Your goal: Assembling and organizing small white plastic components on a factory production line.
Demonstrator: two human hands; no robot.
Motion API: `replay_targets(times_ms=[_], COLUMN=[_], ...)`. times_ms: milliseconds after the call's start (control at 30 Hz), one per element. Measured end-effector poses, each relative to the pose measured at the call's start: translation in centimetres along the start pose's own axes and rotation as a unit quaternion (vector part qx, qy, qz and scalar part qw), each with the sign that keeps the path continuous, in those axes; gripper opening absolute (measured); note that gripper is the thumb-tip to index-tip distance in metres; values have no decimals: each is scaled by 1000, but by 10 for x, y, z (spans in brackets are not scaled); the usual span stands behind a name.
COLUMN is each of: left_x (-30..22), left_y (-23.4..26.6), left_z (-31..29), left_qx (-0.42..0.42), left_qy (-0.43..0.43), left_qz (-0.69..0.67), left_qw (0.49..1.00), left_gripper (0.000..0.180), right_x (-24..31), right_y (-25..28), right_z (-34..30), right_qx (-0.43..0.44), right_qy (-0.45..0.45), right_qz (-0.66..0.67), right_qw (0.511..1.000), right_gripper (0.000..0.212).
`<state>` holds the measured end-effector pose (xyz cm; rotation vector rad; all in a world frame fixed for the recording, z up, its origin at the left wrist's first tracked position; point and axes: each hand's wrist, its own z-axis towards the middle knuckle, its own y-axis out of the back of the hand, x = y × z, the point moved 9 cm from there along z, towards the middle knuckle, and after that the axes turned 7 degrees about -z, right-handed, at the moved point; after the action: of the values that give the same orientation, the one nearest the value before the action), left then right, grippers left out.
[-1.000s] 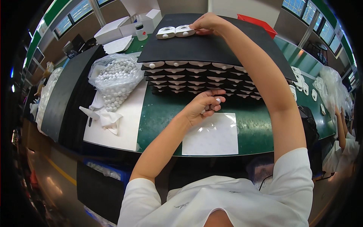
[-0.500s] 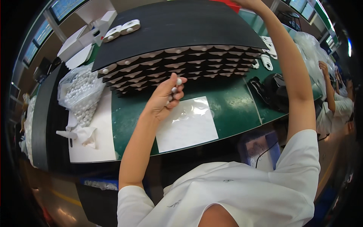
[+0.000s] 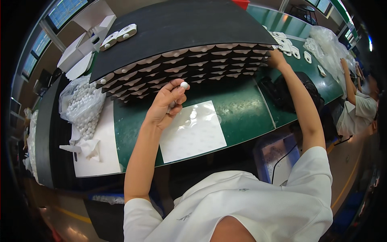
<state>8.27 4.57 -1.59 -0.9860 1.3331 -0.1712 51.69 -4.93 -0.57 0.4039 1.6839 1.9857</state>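
Note:
My left hand (image 3: pixel 160 105) is closed around several small white balls. One ball (image 3: pixel 184 85) shows between thumb and forefinger, in front of the layered stack of black boards (image 3: pixel 193 26). Rows of pale scalloped parts (image 3: pixel 175 53) line the gaps between the boards. At the stack's right end is my right hand (image 3: pixel 276 59), close to the board edges; its fingers are mostly hidden, so I cannot see what they hold. Two white oval parts (image 3: pixel 126 32) with round openings lie on the top board, with small balls by them.
A clear bag of white balls (image 3: pixel 82 105) sits on the left. White sheet (image 3: pixel 193 137) lies on the green table (image 3: pixel 246 117). Loose white parts (image 3: pixel 295 51), a black bag (image 3: pixel 300 90) and plastic wrap (image 3: pixel 328 42) are at right. A co-worker (image 3: pixel 356 109) sits beyond.
My right hand has come down from above the stack's far right corner to its right end. The left hand has shifted slightly left with the balls, one now pinched at the fingertips.

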Motion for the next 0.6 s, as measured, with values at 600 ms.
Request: replay_targets(times_ms=[600], left_x=[-3], left_y=[4], left_z=[1], left_qx=[-17], left_qy=[-8], left_qz=[-33], left_qw=[999], left_gripper=[33], right_x=[77], right_y=[143], right_z=[-183], right_qx=[-233], right_qy=[-31], right_qz=[503], right_qw=[832], right_gripper=[21])
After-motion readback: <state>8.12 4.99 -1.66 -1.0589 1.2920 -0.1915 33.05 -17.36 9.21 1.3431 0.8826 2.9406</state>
